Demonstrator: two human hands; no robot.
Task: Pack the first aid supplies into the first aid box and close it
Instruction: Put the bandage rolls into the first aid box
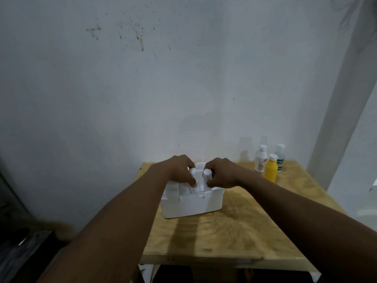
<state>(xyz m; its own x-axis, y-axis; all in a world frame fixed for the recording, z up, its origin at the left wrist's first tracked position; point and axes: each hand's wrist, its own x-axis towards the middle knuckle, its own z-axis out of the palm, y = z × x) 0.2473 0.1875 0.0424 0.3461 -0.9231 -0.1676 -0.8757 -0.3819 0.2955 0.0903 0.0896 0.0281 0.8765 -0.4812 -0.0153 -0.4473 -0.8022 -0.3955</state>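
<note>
A white first aid box (191, 206) stands open on the wooden table, its inside mostly hidden by my hands. My left hand (179, 169) grips a white roll (192, 175) standing upright in the box. My right hand (221, 173) grips a second white roll (207, 176) just to the right of it. More white items show low in the box beside the rolls. At the table's back right stand a white bottle (260, 159), a yellow bottle (271, 168) and a clear bottle with a green label (279, 157).
The wooden table (234, 231) stands against a pale wall. Its front edge runs below the box and its right edge lies past the bottles. Dark objects sit on the floor at the lower left.
</note>
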